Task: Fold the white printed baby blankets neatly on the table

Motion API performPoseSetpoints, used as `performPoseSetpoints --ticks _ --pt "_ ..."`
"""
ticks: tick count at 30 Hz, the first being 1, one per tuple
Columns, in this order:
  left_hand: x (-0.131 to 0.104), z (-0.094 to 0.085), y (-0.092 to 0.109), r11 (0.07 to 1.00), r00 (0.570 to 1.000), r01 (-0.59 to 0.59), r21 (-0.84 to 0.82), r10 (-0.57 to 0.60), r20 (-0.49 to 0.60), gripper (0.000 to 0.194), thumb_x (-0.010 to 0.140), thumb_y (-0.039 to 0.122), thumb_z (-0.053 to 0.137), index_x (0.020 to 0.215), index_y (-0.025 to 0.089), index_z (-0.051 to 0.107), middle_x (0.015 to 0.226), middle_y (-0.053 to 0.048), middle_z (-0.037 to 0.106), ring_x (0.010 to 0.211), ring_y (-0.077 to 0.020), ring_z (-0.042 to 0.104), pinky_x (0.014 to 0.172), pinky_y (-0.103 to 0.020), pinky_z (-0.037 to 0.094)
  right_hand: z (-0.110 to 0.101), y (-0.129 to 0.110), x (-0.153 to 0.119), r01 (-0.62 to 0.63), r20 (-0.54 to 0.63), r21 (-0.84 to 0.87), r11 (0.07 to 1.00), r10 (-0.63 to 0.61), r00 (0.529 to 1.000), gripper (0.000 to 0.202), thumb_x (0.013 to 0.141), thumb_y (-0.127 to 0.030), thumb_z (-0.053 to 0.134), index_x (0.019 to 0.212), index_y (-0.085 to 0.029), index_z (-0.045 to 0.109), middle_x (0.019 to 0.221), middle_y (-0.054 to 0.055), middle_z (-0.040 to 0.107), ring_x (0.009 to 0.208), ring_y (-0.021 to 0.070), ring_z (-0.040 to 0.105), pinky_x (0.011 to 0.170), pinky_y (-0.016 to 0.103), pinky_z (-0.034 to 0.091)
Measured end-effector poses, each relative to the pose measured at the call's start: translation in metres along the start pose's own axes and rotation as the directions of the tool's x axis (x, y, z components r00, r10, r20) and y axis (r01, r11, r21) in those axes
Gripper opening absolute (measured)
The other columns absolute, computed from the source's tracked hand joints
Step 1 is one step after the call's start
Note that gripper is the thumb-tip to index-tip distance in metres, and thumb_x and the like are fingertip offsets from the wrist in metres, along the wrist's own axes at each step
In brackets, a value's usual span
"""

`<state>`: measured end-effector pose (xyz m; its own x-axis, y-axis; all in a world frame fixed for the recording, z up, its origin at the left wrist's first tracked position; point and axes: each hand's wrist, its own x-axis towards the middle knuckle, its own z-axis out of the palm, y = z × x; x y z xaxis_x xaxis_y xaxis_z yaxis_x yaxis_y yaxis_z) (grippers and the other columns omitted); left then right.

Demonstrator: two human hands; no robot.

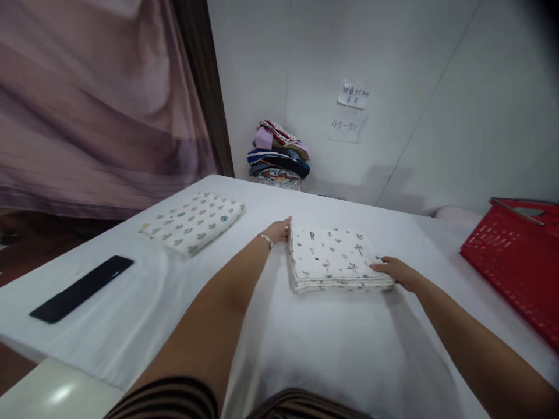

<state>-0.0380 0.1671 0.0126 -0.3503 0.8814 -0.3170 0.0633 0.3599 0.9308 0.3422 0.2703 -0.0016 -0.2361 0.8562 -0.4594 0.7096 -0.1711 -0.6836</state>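
A folded white cloth (329,253) with small grey-brown palm tree prints lies in several layers on the white table. At its left edge is my left hand (278,230), wearing a bracelet, with its fingers closed at the side of the layers and partly hidden. My right hand (396,271) pinches the near right corner, thumb on top and the other fingers out of sight below. Farther left, apart from both hands, rests another folded cloth (198,221), cream with grey mouse-head shapes.
A black flat strip (82,288) lies at the table's left. On the right stands a red plastic basket (515,256) with a metal handle. Stacked fabrics (279,154) rise behind the table by the wall, near paper signs (347,125). A pink curtain (100,105) hangs left.
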Motion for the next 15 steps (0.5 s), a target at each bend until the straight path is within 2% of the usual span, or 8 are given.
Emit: performPoseSetpoints --ticks 3,6,11,15 --pt "-0.012 -0.014 -0.016 0.994 0.994 -0.038 -0.100 0.048 0.097 0.035 0.084 0.028 0.056 0.113 0.008 0.053 0.105 -0.016 0.066 0.091 -0.0169 0.063 0.082 -0.029 0.051 -0.001 -0.001 -0.002 -0.028 0.013 0.017 0.999 0.027 1.000 0.076 0.068 -0.040 0.070 0.135 -0.015 0.046 0.129 0.018 0.055 0.102 0.0254 0.063 0.072 0.028 0.055" --pt "-0.016 -0.018 -0.027 0.987 0.982 -0.102 -0.123 0.119 0.148 0.047 0.073 0.011 0.063 0.118 0.012 0.054 0.109 -0.012 0.066 0.091 -0.0151 0.063 0.084 -0.028 0.050 -0.001 -0.002 -0.003 -0.068 0.028 -0.009 0.998 0.068 0.997 0.075 0.071 -0.042 0.067 0.138 -0.019 0.043 0.127 0.017 0.057 0.101 0.0260 0.064 0.071 0.030 0.056" --pt "-0.003 -0.010 -0.033 0.979 0.976 -0.203 0.029 0.200 0.089 0.069 0.070 0.008 0.058 0.136 0.012 0.040 0.123 -0.015 0.059 0.089 -0.0172 0.062 0.076 -0.029 0.051 -0.001 -0.009 -0.009 -0.083 0.049 -0.015 0.996 0.084 0.995 0.072 0.073 -0.053 0.063 0.137 -0.024 0.045 0.128 0.015 0.057 0.107 0.0270 0.062 0.074 0.032 0.056" --pt "0.011 -0.006 -0.035 0.951 0.958 -0.286 0.115 0.281 0.056 0.066 0.065 0.004 0.056 0.131 0.013 0.049 0.122 -0.011 0.061 0.100 -0.0189 0.059 0.086 -0.027 0.048 0.004 -0.020 -0.020 -0.159 -0.002 -0.012 0.987 0.159 0.987 0.073 0.074 -0.060 0.059 0.135 -0.022 0.046 0.132 0.015 0.054 0.111 0.0284 0.059 0.084 0.035 0.053"
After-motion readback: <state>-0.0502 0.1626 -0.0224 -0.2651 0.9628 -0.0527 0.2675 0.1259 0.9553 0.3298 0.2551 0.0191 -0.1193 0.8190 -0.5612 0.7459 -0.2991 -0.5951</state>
